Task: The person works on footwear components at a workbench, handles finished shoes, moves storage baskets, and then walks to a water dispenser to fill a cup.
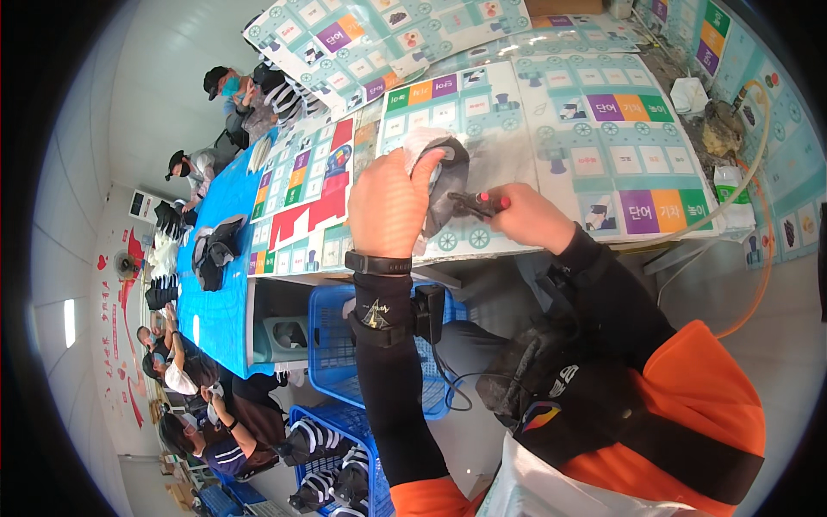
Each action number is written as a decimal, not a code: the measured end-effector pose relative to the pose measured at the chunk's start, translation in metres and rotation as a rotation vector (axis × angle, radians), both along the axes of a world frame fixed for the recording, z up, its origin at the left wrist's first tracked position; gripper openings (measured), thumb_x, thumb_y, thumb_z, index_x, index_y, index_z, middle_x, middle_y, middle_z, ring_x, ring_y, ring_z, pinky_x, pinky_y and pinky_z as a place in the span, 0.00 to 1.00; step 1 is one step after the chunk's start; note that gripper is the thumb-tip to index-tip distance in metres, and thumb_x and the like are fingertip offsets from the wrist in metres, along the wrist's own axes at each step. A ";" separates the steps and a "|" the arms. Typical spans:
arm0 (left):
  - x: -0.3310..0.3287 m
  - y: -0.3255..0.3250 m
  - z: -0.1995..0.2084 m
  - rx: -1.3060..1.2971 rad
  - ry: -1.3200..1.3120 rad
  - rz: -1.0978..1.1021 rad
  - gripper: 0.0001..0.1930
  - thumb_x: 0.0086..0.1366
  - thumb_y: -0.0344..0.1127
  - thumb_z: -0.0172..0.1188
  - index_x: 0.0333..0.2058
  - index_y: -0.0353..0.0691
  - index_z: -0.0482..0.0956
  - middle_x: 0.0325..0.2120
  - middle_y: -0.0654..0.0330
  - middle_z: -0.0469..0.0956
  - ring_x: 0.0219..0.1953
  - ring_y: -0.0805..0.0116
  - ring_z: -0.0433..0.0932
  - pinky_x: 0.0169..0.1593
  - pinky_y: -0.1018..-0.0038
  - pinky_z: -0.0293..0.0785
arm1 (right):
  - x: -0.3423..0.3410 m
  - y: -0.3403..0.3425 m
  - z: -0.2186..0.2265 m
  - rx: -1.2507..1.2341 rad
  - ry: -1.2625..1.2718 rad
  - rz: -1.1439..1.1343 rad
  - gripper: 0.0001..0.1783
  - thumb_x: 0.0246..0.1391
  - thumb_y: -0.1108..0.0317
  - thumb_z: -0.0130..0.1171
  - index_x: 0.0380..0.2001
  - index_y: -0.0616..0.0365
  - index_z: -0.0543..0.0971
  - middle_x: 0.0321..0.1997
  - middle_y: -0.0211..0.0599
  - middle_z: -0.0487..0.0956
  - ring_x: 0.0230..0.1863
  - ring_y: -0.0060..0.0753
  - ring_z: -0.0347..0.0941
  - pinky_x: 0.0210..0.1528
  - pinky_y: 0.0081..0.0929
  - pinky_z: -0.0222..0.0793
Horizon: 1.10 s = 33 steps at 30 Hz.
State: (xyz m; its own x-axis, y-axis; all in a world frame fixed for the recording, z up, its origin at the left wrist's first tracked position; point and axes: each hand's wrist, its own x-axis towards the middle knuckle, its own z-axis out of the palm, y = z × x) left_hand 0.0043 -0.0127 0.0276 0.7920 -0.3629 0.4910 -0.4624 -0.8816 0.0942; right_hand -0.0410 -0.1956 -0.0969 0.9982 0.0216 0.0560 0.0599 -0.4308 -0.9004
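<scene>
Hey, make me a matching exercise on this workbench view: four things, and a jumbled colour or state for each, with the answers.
1. Left hand
2. Right hand
3. Wristband nearest the left hand
4. Lower basket

A. Black
B. Holds striped pieces
C. Grips a dark tool
D. Holds a grey piece

Pairs: 1-D, 2-C, 3-A, 4-B

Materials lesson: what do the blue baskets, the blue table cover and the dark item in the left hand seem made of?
Blue baskets: probably moulded plastic, slightly shiny; thin latticed walls suggest it.
Blue table cover: likely smooth, glossy plastic, given its bright reflection.
Dark item: perhaps fabric or suede, dull-surfaced; texture is unclear.
</scene>
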 end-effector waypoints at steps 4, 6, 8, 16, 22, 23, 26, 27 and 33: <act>0.000 0.002 0.001 -0.040 0.010 -0.007 0.27 0.68 0.58 0.61 0.30 0.34 0.82 0.26 0.42 0.81 0.32 0.38 0.79 0.36 0.51 0.73 | -0.003 0.002 -0.001 -0.026 0.003 -0.011 0.13 0.49 0.71 0.59 0.38 0.67 0.82 0.29 0.57 0.80 0.33 0.59 0.76 0.37 0.40 0.69; 0.000 0.001 0.001 -0.040 0.005 -0.011 0.27 0.68 0.58 0.61 0.30 0.34 0.82 0.26 0.42 0.80 0.31 0.38 0.79 0.36 0.50 0.73 | -0.006 0.002 0.001 -0.025 -0.020 -0.036 0.14 0.49 0.71 0.59 0.38 0.67 0.81 0.29 0.57 0.80 0.32 0.58 0.76 0.37 0.40 0.69; 0.001 -0.001 0.001 -0.043 -0.001 -0.019 0.27 0.68 0.58 0.61 0.30 0.34 0.82 0.25 0.42 0.80 0.31 0.38 0.79 0.36 0.50 0.73 | -0.013 0.001 0.011 0.128 0.219 0.107 0.12 0.51 0.68 0.55 0.33 0.67 0.81 0.33 0.63 0.81 0.39 0.70 0.76 0.43 0.54 0.70; 0.001 -0.004 0.003 -0.023 0.007 -0.014 0.28 0.68 0.60 0.61 0.28 0.34 0.81 0.25 0.41 0.81 0.31 0.38 0.80 0.36 0.51 0.74 | -0.017 0.000 0.018 -0.096 -0.108 -0.181 0.12 0.52 0.71 0.52 0.33 0.67 0.81 0.32 0.63 0.80 0.39 0.71 0.76 0.43 0.57 0.70; 0.000 -0.008 0.008 0.019 0.078 0.049 0.28 0.68 0.62 0.59 0.31 0.37 0.83 0.26 0.43 0.82 0.32 0.40 0.81 0.36 0.51 0.76 | -0.019 0.000 0.013 -0.102 -0.145 -0.136 0.09 0.54 0.71 0.54 0.33 0.66 0.78 0.30 0.63 0.79 0.38 0.71 0.75 0.40 0.56 0.68; 0.000 -0.007 0.008 0.020 0.076 0.052 0.28 0.68 0.62 0.59 0.31 0.37 0.83 0.26 0.43 0.82 0.32 0.40 0.81 0.36 0.51 0.76 | -0.019 0.003 0.011 -0.123 -0.157 -0.136 0.08 0.56 0.70 0.56 0.33 0.65 0.77 0.30 0.61 0.78 0.37 0.70 0.74 0.37 0.53 0.68; 0.002 -0.006 0.002 0.022 0.083 0.076 0.29 0.66 0.63 0.61 0.33 0.37 0.84 0.28 0.44 0.83 0.32 0.41 0.83 0.35 0.52 0.79 | -0.017 -0.001 0.015 -0.129 -0.171 -0.243 0.10 0.52 0.73 0.51 0.32 0.67 0.79 0.30 0.64 0.79 0.37 0.71 0.76 0.42 0.59 0.69; 0.003 -0.007 0.001 0.013 0.084 0.064 0.29 0.66 0.63 0.61 0.33 0.37 0.84 0.28 0.44 0.83 0.32 0.41 0.83 0.35 0.51 0.79 | -0.018 -0.004 0.017 -0.131 -0.171 -0.241 0.10 0.52 0.73 0.51 0.32 0.67 0.79 0.30 0.64 0.79 0.37 0.71 0.76 0.42 0.59 0.69; 0.005 -0.009 -0.006 -0.022 0.043 0.022 0.25 0.67 0.59 0.62 0.33 0.38 0.83 0.29 0.44 0.83 0.34 0.41 0.82 0.36 0.53 0.78 | -0.022 -0.012 0.010 -0.138 -0.089 -0.144 0.09 0.56 0.70 0.57 0.33 0.67 0.78 0.31 0.63 0.78 0.39 0.71 0.73 0.38 0.51 0.68</act>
